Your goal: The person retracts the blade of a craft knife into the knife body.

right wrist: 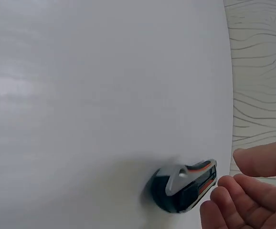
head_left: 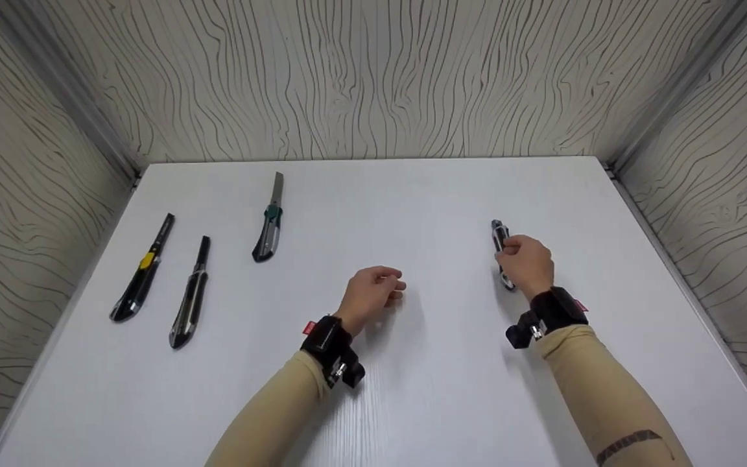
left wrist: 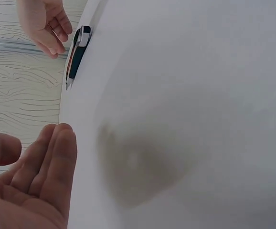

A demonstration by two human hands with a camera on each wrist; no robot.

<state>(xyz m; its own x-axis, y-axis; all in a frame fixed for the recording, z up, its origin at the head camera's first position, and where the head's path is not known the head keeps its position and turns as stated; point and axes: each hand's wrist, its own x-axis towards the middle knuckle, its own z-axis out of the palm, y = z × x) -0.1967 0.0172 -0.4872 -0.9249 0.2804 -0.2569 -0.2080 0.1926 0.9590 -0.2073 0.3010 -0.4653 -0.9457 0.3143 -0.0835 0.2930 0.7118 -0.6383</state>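
Observation:
A utility knife (head_left: 500,240) with a dark and grey body lies on the white table at the right; orange trim shows on the knife (right wrist: 190,186) in the right wrist view. Just beside and above it hovers my right hand (head_left: 526,263), thumb and fingers apart and holding nothing. In the left wrist view the right hand (left wrist: 45,26) appears near the same knife (left wrist: 79,50). My left hand (head_left: 373,292) hangs over the middle of the table, its fingers loosely bent around nothing; its palm side (left wrist: 37,186) shows in its own wrist view.
Three more utility knives lie at the left: a black one with a yellow slider (head_left: 140,275), a dark one with a shiny handle (head_left: 190,298), and a green-and-grey one (head_left: 270,227) farther back, its blade extended. Patterned panels (head_left: 373,78) enclose the table (head_left: 373,194) at the back and sides.

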